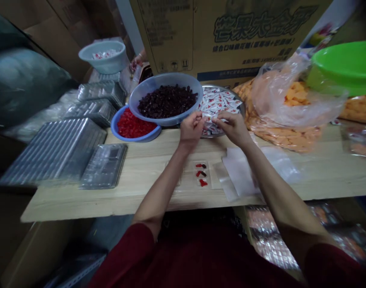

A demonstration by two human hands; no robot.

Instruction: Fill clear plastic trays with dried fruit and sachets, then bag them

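Observation:
Both hands meet over a metal bowl [241,106] heaped with small white sachets [220,100] printed in red. My left hand [191,128] is closed, its fingertips pinching one side of a small white sachet [208,118]. On the sachet's other side, the thumb and fingers of my right hand [234,127] pinch it too. Below my forearms a clear plastic tray [189,178] lies on the table, partly hidden by my left arm. Red and dark gummy pieces [201,173] sit in its right-hand compartments.
A bowl of dark candies [167,102] overlaps a blue bowl of red candies [135,126]. Stacked clear trays [59,148] stand left. Bags of orange candies [288,132], a green basin [345,68] and plastic sheets [243,172] lie right. Behind a large carton [231,40], another person's hand [137,61] shows.

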